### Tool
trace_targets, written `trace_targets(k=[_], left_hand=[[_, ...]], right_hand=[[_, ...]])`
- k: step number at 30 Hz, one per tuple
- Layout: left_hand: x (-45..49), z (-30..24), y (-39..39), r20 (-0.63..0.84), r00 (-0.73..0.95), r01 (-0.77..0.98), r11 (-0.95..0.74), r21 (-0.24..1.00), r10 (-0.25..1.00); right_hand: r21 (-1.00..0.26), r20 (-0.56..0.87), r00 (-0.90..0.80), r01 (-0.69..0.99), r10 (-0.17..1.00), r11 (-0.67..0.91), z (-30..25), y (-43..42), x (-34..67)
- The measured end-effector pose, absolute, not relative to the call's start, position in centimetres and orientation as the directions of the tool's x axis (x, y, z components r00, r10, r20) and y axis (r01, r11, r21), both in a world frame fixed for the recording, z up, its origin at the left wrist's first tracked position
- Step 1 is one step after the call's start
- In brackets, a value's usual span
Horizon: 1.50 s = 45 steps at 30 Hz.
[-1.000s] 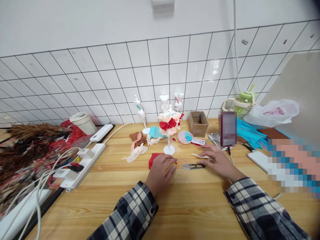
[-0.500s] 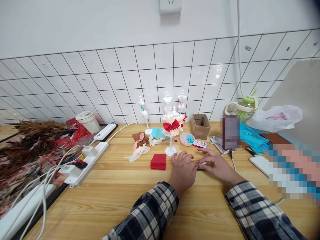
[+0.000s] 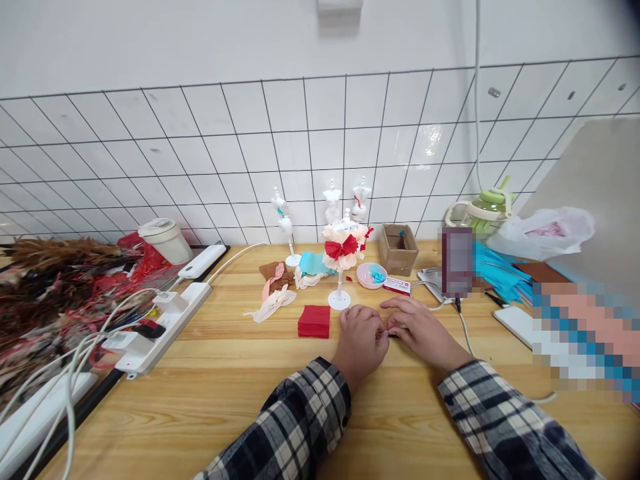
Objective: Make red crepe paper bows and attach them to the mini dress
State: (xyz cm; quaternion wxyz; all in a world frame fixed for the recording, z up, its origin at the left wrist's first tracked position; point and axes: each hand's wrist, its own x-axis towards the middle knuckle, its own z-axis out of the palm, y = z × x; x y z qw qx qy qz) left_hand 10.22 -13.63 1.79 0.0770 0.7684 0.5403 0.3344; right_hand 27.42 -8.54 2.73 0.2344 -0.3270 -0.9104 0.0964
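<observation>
My left hand (image 3: pixel 361 343) rests low over the wooden table, its fingers curled in and the thumb and forefinger pinched. Facing it, my right hand (image 3: pixel 423 331) pinches with thumb and forefinger, the fingertips of both hands meeting. Whatever they hold is too small and too covered to make out; a bit of something dark shows beneath the right fingertips. Left of my left hand lies a stack of red squares (image 3: pixel 314 321). Just behind stands a small white dress form (image 3: pixel 340 300) wearing a cream ruffle with a red bow (image 3: pixel 341 247).
Behind stand more white mini dress forms (image 3: pixel 285 223), fabric scraps (image 3: pixel 273 303), a pink dish (image 3: pixel 371 275) with blue pieces and a cardboard box (image 3: pixel 399 250). A power strip (image 3: pixel 170 327) with cables and feathers (image 3: pixel 30 293) lie left. A phone (image 3: pixel 457 262) and green-lidded bottle (image 3: pixel 487 210) are right.
My left fingers have curled in from a more spread pose. The fingertips of both hands have drawn together, and the small pale piece seen between them is now hidden. The view has shifted slightly.
</observation>
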Motion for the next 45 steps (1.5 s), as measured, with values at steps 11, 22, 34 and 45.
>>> trace_targets(k=[11, 22, 34, 45], left_hand=[[10.9, 0.3, -13.2, 0.465, -0.031, 0.610, -0.352, 0.710, 0.885], [7.1, 1.9, -12.8, 0.521, 0.001, 0.573, -0.428, 0.700, 0.854], [8.5, 2.1, -13.4, 0.460, 0.115, 0.507, -0.450, 0.735, 0.881], [3.7, 3.0, -18.0, -0.086, 0.202, -0.563, 0.187, 0.805, 0.976]], right_hand=[[-0.295, 0.418, -0.692, 0.510, 0.589, 0.808, 3.0, -9.5, 26.2], [-0.471, 0.355, -0.431, 0.684, 0.830, 0.557, 2.7, -7.3, 29.7], [-0.290, -0.188, -0.220, 0.944, 0.957, 0.160, 1.8, -5.5, 29.2], [-0.067, 0.007, -0.057, 0.996, 0.998, 0.057, 4.8, -6.9, 29.6]])
